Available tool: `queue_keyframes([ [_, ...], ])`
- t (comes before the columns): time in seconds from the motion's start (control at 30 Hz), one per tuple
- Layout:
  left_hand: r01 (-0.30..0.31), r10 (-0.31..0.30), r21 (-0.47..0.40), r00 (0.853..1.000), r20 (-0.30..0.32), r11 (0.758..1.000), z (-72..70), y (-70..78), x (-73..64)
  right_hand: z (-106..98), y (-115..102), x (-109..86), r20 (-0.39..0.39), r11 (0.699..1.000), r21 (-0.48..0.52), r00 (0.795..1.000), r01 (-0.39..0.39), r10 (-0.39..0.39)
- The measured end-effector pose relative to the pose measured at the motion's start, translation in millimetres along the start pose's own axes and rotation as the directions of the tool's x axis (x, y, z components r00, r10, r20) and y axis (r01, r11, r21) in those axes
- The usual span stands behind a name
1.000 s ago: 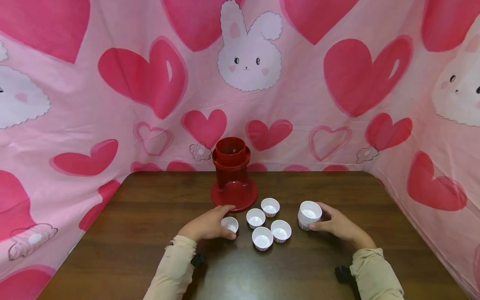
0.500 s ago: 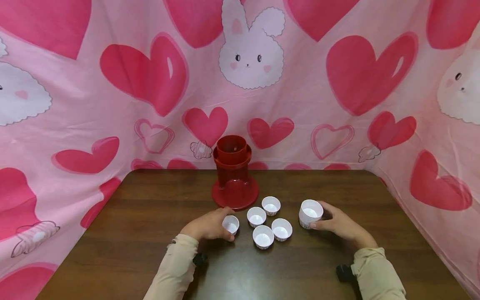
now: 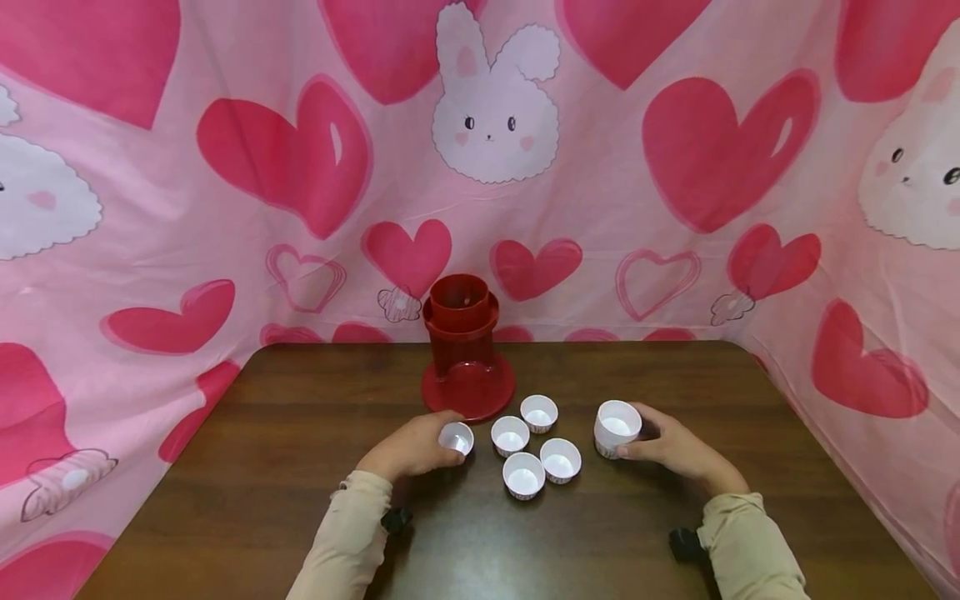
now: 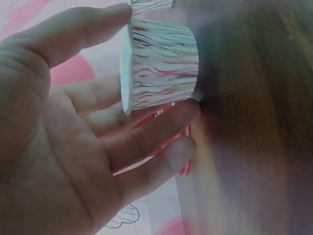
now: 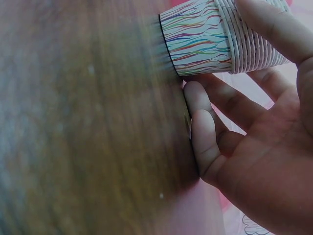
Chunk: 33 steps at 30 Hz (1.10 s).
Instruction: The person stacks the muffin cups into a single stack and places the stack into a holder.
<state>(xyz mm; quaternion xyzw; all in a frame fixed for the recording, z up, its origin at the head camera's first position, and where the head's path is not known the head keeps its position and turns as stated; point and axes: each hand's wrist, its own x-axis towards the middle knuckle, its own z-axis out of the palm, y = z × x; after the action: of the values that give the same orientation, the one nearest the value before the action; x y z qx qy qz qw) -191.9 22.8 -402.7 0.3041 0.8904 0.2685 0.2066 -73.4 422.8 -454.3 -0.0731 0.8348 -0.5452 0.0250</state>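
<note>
My left hand (image 3: 416,447) holds a small white paper baking cup (image 3: 457,439) between thumb and fingers, left of the loose cups. In the left wrist view this cup (image 4: 164,66) shows wavy coloured lines on its side; the thumb lies at its rim and the fingers reach behind it. On the right, my right hand (image 3: 675,450) grips a stack of nested paper baking cups (image 3: 617,427), thumb in front and fingers behind. Many rims of the stack (image 5: 252,41) show in the right wrist view, with its base at the table.
Between the hands stand several single white baking cups (image 3: 523,477), close together on the brown wooden table (image 3: 322,400). Behind them rises a red cylinder stand (image 3: 461,350) on a round base. Pink heart-and-rabbit cloth (image 3: 525,200) surrounds the table.
The left thumb has drawn in from in front of its cup onto the cup's side. The right hand and its stack stay in place; the head view shifts slightly.
</note>
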Motion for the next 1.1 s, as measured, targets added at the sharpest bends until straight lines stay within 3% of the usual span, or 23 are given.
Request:
queue_keyframes([
  [0.23,0.001,-0.002,0.024,1.0,0.009,1.0,2.0,-2.8,-0.3,-0.3,-1.7,1.0,0.008,1.0,0.016,1.0,-0.003,0.003],
  [0.57,0.013,-0.013,0.008,0.997,0.08,1.0,4.7,-3.4,-1.1,-0.5,-1.2,0.8,-0.002,1.0,0.0,1.0,-0.017,0.017],
  [0.83,-0.022,0.021,0.035,0.999,0.03,0.999,4.8,-7.1,-3.0,2.3,0.3,2.3,0.011,1.0,0.007,1.0,0.003,-0.003],
  [1.1,-0.008,0.01,0.045,0.999,-0.037,0.999,1.1,-5.2,2.1,-0.4,3.6,1.6,-0.012,1.0,0.007,1.0,-0.004,0.004],
])
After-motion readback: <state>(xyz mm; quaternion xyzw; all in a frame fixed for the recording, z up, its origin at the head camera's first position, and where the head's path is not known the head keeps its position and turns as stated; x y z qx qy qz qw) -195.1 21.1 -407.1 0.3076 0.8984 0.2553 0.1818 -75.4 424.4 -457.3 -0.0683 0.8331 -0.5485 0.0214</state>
